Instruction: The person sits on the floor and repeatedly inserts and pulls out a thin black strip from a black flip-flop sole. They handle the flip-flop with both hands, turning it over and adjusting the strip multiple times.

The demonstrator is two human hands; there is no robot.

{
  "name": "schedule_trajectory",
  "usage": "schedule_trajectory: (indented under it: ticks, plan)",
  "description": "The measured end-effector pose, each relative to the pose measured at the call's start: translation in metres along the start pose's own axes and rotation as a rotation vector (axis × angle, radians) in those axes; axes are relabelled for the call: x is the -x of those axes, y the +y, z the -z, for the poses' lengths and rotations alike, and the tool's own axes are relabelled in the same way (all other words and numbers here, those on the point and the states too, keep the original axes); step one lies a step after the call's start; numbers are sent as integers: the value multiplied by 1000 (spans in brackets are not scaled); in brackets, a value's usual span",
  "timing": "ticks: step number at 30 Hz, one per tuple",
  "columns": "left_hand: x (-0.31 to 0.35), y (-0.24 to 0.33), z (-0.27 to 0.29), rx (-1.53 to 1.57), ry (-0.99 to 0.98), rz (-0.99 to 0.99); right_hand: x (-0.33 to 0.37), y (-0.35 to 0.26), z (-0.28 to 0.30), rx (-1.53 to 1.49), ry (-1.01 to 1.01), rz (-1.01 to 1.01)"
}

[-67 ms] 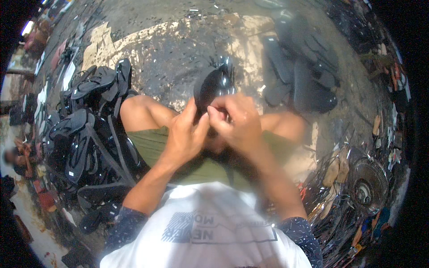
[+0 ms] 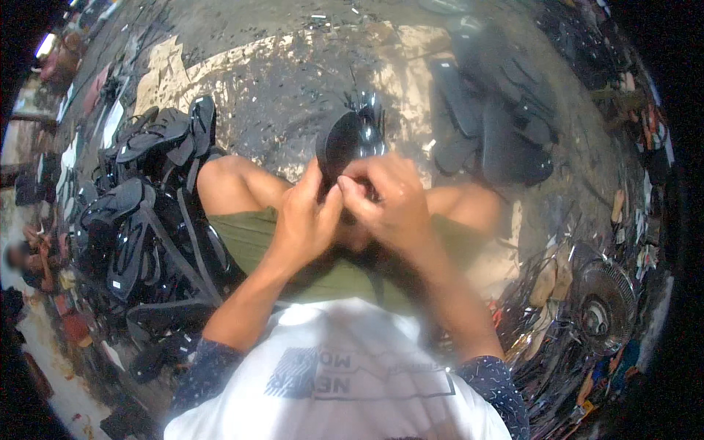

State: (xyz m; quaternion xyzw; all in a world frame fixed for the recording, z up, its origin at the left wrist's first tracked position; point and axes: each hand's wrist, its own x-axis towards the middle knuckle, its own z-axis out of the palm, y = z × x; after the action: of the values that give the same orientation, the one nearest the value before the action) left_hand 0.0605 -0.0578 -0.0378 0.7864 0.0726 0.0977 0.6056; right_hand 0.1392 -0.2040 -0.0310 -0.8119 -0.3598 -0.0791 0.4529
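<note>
Between my bent knees I hold a black sandal, its dark flat sole pointing away from me. My left hand is closed round its near end, thumb on top. Close against it, my right hand is curled, with thumb and forefinger pinched together near the left thumb. Whatever sits in that pinch is too small and hidden to make out. Just beyond the right fingers stands a glossy black object that catches the light; its lower part is covered by the hand.
A heap of black sandals with straps lies by my left knee. Several loose black soles are spread on the right. Stained brown cardboard covers the floor ahead. At lower right are a round fan-like metal part and tan foot-shaped pieces.
The sandal has tilted very slightly, and the right fingers have shifted a touch to the left. Otherwise both hands keep the same pose.
</note>
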Motion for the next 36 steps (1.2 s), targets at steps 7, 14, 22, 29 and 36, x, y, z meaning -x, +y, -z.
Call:
schedule_trajectory:
  ticks: [7,14,22,29,36]
  plan:
    - [9,-1,-7,-191,1,-59,3,-1,-1,103,10,-11]
    - [-4,-6,-10,-78,44,-4,6,8,-2,31,3,-113]
    - [-1,-16,-7,-65,46,172,5,12,-3,47,18,-81]
    - [-10,-19,-8,1198,410,220,27,51,-13,-291,256,-389]
    - [35,-96,68,-56,32,-34,11,64,16,-290,151,-230]
